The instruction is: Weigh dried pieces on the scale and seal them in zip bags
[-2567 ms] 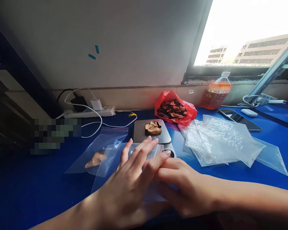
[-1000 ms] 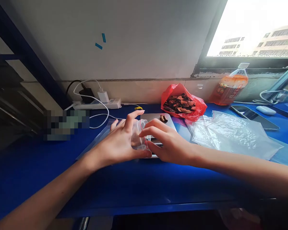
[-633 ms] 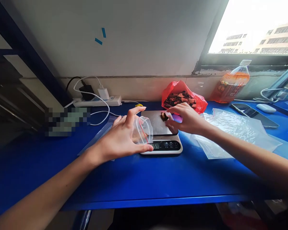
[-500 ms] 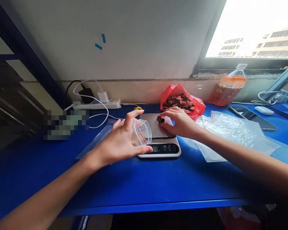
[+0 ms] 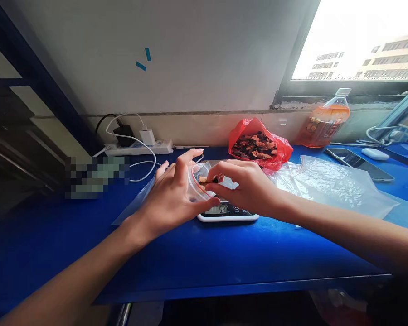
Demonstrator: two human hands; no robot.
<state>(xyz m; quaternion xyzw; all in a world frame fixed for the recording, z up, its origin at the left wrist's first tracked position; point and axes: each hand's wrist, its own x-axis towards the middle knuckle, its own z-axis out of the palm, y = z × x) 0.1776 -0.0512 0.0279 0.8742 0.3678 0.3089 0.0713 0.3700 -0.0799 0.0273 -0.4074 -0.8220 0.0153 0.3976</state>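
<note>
1. Dried slice (image 5: 203, 180) sits pinched in the right hand (image 5: 250, 185) at a clear zip bag's (image 5: 196, 193) mouth; bare blue desk (image 5: 224, 258) stretches from scale (image 5: 227, 218) to front edge.
2. Left hand (image 5: 173, 192), widely curved, holds that bag open; behind, a red bag (image 5: 284, 151) bears dark dried pieces (image 5: 255, 146).
3. The slice looks tan, partly hidden by fingers.

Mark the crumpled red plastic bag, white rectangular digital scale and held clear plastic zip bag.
Red plastic bag (image 5: 284, 151), head view, right wall
White digital scale (image 5: 230, 212), head view, front panel
Clear zip bag (image 5: 195, 184), head view, zip rim
</note>
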